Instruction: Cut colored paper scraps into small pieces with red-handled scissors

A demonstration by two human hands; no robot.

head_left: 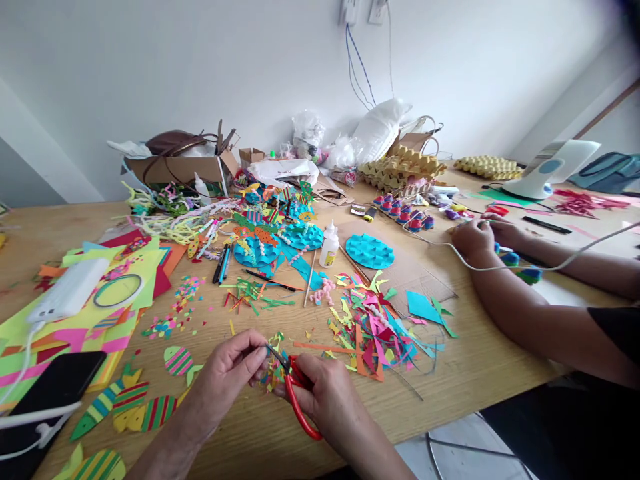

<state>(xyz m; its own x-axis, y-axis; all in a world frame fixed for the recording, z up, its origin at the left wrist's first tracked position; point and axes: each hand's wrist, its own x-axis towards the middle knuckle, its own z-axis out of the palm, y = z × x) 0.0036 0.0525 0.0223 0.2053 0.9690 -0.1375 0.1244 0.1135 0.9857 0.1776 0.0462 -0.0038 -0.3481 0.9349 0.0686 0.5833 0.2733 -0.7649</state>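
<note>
My right hand (327, 393) grips a pair of scissors (300, 410) by its red handles, with the dark blades pointing up and left. The blade tips meet the fingertips of my left hand (233, 367), which is closed in a pinch. Whatever it pinches is hidden or too small to name. Small yellow and green paper scraps (275, 383) lie below and behind the blades. Left of my left hand are striped paper fish, among them a pink and green one (179, 361) and a red and green one (159, 412).
Cut paper strips (373, 337) are heaped beyond my right hand. A glue bottle (329, 245) stands near a blue egg-carton oval (370, 251). At left lie a black phone (60, 400) and a white power strip (70, 290). A co-worker's hands (475, 237) work at right, near a white cable (463, 265).
</note>
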